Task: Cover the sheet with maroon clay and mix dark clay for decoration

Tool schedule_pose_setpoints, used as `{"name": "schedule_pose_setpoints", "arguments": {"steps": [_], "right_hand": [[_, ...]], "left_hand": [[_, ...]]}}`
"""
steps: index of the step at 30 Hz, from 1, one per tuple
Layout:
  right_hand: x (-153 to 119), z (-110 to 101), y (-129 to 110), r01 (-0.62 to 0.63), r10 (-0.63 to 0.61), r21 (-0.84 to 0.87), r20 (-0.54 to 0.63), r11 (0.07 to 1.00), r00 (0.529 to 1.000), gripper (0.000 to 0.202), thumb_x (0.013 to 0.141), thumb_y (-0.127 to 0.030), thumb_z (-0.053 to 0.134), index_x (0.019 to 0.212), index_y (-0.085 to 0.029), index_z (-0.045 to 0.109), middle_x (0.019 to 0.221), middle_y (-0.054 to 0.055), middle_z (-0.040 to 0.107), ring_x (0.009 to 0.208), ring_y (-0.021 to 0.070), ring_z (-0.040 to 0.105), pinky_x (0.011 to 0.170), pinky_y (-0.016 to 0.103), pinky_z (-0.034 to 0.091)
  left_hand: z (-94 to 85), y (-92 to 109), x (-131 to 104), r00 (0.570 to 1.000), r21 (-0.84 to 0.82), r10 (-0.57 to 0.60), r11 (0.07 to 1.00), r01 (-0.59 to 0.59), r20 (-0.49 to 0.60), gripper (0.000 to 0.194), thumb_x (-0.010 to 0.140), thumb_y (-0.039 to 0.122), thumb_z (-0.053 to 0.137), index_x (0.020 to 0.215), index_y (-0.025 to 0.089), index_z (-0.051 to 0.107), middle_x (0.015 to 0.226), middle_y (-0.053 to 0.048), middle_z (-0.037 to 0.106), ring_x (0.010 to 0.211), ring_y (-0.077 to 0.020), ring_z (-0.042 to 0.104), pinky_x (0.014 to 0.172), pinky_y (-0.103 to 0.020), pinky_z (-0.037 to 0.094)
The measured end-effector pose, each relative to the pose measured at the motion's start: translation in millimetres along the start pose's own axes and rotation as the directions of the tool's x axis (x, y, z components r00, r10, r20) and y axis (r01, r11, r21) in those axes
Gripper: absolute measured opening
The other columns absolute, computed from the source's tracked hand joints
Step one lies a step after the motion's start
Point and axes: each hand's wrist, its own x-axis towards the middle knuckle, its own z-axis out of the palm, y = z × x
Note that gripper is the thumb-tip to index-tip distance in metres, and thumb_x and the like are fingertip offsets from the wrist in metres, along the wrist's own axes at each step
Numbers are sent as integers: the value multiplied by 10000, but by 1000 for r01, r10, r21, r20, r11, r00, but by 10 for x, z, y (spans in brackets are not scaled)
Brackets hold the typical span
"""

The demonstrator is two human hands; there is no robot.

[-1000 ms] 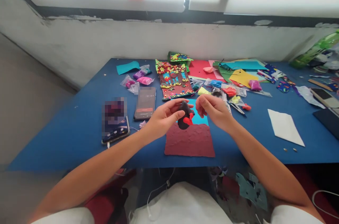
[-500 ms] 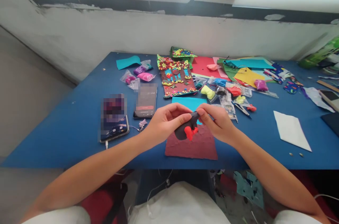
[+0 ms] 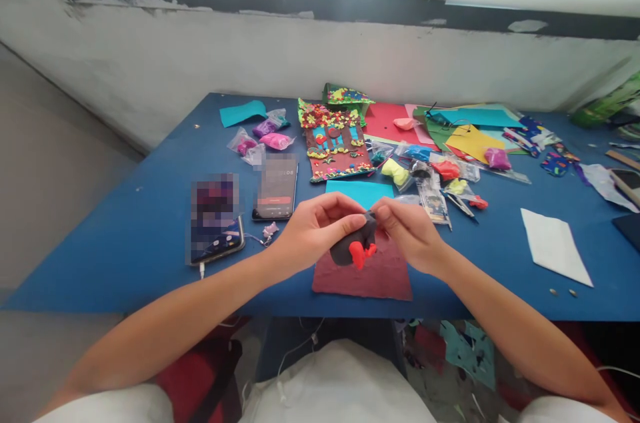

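While plastic bags (image 3: 449,168) hold colored clay (image 3: 446,169), left hand (image 3: 320,226) and right hand (image 3: 407,229) grip black clay (image 3: 349,244).

Two phones (image 3: 275,189) (image 3: 216,223) left of a decorated clay panel (image 3: 337,146).

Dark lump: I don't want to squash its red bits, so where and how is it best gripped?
Probably lightly, around the dark lump at its bare, rounded left end, coming from the left: the red bits jut out on the near side, further right.
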Motion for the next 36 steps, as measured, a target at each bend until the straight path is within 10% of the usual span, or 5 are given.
{"name": "schedule_pose_setpoints", "arguments": {"steps": [9, 16, 22, 29, 36], "right_hand": [[4, -41, -56, -207, 203, 493, 63, 845, 977, 453, 921, -563, 515, 679, -182, 550, 562, -22, 507, 458, 95, 471, 424, 235, 356], [-25, 7, -52, -20, 20, -26, 7, 999, 1000, 471, 1013, -479, 329, 648, -204, 441, 533, -39, 464, 460, 76, 431, 459, 206, 339], [-22, 61, 2, 230, -219, -350, 71, 908, 973, 370, 1012, -295, 349, 650, -227, 328, 516, -67, 345, 453, 82, 296, 458, 230, 226], [-29, 5, -97, -238, 194, 442, 143, 865, 970, 419, 988, -525, 372, 709, -219, 430, 529, -54, 453, 422, 93, 409, 443, 235, 318], [-52, -42, -63, -252, 195, 679, 162, 689, 967, 399, 966, -489, 484, 705, -188, 501, 513, -51, 490, 420, 78, 425, 456, 233, 303]], "left_hand": [[-11, 34, 10, 1000, -11, 22, 1000, -21, 13, 328, 717, 431, 795, 825, 154, 656, 715, 7, 682, 595, -97, 633, 530, -171, 490], [15, 36, -14, 999, -45, 23, 999, -22, 36, 310, 733, 407, 791, 841, 152, 651, 736, 10, 681, 635, -93, 652, 572, -160, 519], [25, -18, 0, 1000, 6, -22, 1000, 22, -9, 364, 678, 437, 819, 795, 154, 623, 703, -5, 691, 629, -127, 672, 583, -201, 539], [23, 74, -57, 999, -37, 19, 999, -20, -27, 370, 710, 467, 794, 847, 173, 615, 749, -2, 670, 664, -136, 665, 584, -208, 526], [-21, 67, -36, 993, -168, -105, 979, 112, 46, 335, 787, 464, 716, 874, 167, 588, 710, 15, 609, 583, -92, 593, 516, -170, 475]]}}
